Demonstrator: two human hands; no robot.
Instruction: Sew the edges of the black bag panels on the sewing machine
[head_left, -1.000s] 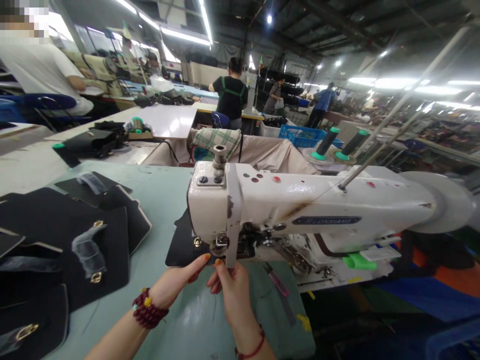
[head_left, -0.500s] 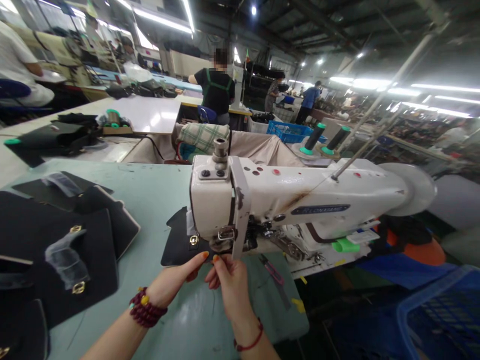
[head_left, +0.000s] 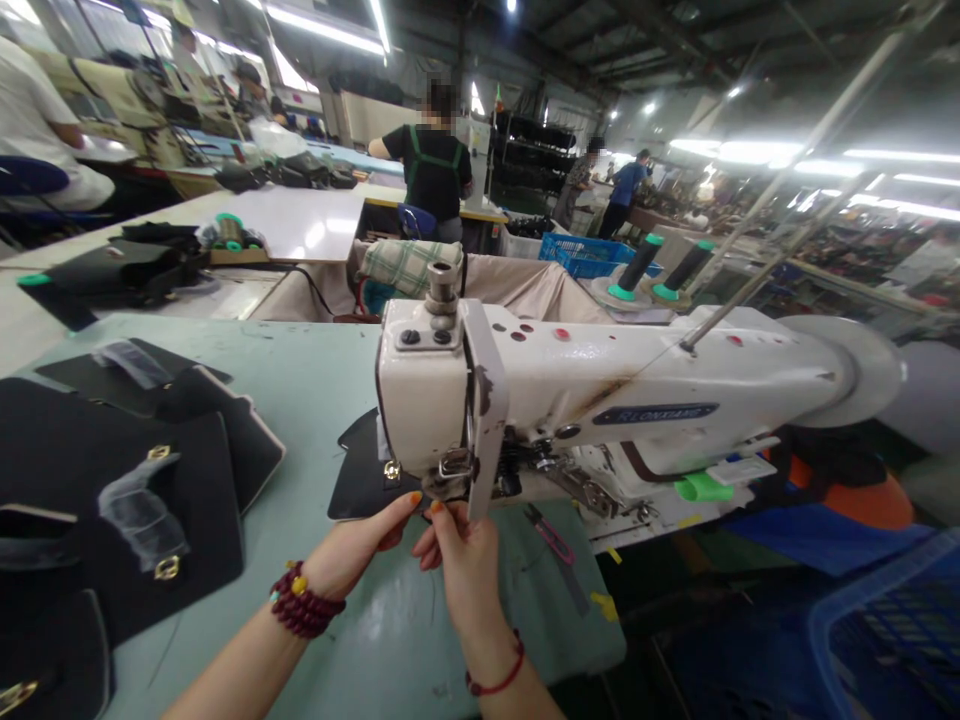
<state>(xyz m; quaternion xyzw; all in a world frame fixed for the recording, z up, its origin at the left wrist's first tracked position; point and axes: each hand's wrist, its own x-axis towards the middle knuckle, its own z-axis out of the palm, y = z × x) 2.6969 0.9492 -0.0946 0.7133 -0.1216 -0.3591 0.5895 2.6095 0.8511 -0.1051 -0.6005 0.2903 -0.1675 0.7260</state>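
A white sewing machine (head_left: pixel 570 365) stands in front of me. A black leather-like panel (head_left: pixel 356 488) with a gold metal fitting (head_left: pixel 391 471) lies on the green table, partly hidden under the machine head. My left hand (head_left: pixel 367 548), with beads at the wrist, is closed on the panel's near edge, its thumb on top. Close beside it, my right hand (head_left: pixel 461 560) pinches with thumb and forefinger below the needle area. What sits between those right fingertips is too small to make out, perhaps the panel's edge or a thread.
More black panels (head_left: pixel 180 500) with gold fittings and clear film lie at left. Pink-handled thread snips (head_left: pixel 551 538) rest right of my hands. A blue crate (head_left: pixel 885 620) stands at lower right. Thread cones (head_left: pixel 637 268) stand behind the machine. Several people work farther back.
The view has shifted slightly. Both hands keep nearly the same place and grip at the panel's near edge by the machine head.
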